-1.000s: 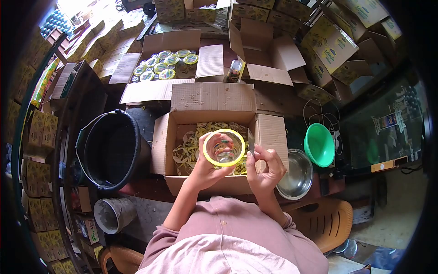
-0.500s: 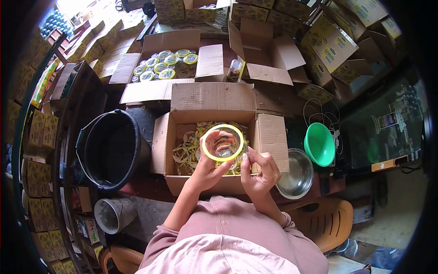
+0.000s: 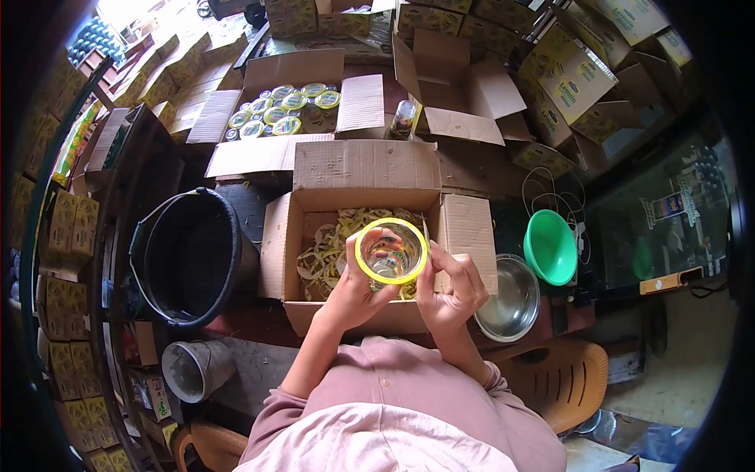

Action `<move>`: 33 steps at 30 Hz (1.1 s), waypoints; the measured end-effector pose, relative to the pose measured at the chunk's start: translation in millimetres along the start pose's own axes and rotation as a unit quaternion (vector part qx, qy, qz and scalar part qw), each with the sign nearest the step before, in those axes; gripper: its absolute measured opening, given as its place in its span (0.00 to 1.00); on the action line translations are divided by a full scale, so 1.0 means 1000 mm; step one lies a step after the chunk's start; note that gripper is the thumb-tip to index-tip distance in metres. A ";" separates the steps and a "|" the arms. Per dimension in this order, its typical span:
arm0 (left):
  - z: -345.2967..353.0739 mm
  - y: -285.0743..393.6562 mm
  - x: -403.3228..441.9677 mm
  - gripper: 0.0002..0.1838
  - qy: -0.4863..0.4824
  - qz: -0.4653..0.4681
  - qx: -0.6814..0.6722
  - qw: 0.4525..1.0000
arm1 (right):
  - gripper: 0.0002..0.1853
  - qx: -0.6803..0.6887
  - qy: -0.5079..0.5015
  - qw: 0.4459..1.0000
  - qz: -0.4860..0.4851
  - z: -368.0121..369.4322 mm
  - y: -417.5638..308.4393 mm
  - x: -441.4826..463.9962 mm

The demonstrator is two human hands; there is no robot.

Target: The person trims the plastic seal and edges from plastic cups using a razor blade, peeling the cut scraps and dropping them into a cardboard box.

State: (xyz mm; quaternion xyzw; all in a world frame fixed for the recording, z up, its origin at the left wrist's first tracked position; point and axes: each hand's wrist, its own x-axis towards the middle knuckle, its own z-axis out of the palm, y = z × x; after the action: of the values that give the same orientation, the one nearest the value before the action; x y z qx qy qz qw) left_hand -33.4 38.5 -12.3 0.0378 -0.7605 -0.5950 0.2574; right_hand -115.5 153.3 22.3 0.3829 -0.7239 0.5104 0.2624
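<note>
Over the open carton, my left hand (image 3: pixel 352 293) is wrapped round a clear cup (image 3: pixel 392 259) with a bright yellow rim, its mouth towards me. Coloured print shows through the clear wall. My right hand (image 3: pixel 453 293) is closed, thumb and forefinger together at the cup's right edge; its fingertips are partly hidden behind the rim. Below both hands, the cardboard box (image 3: pixel 370 171) holds a heap of yellow and whitish strips (image 3: pixel 324 256), some of them looped.
A black bucket (image 3: pixel 193 259) stands left, with a grey bucket (image 3: pixel 197 370) below it. On the right are a steel bowl (image 3: pixel 507 303) and a green bowl (image 3: pixel 550 248). Behind are a carton of yellow-rimmed containers (image 3: pixel 285 110), a lone jar (image 3: pixel 403 120) and an open carton (image 3: pixel 464 126).
The cup has shifted slightly right and its mouth has turned more towards me. My right thumb and forefinger are now against its edge, where they were beside it before.
</note>
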 end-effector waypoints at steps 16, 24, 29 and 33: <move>0.008 0.000 0.003 0.39 0.038 0.009 -0.172 0.984 | 0.13 0.077 -0.007 0.996 0.044 -0.007 0.004 -0.002; 0.002 -0.010 -0.001 0.33 0.043 -0.072 -0.326 0.941 | 0.13 0.072 0.008 0.997 0.034 -0.009 0.001 0.000; 0.000 -0.014 -0.002 0.34 0.022 -0.058 -0.363 0.930 | 0.14 0.074 0.039 0.994 0.066 -0.009 0.010 0.003; 0.000 -0.011 0.003 0.36 0.042 0.006 -0.303 0.952 | 0.20 0.090 -0.047 0.986 0.132 0.006 0.041 -0.007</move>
State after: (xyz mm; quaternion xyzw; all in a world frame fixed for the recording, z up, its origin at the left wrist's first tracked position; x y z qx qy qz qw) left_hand -38.4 34.2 -21.9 -0.0216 -0.5332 -0.7935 0.2925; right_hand -145.4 156.7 -7.0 0.3294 -0.7306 0.5853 0.1231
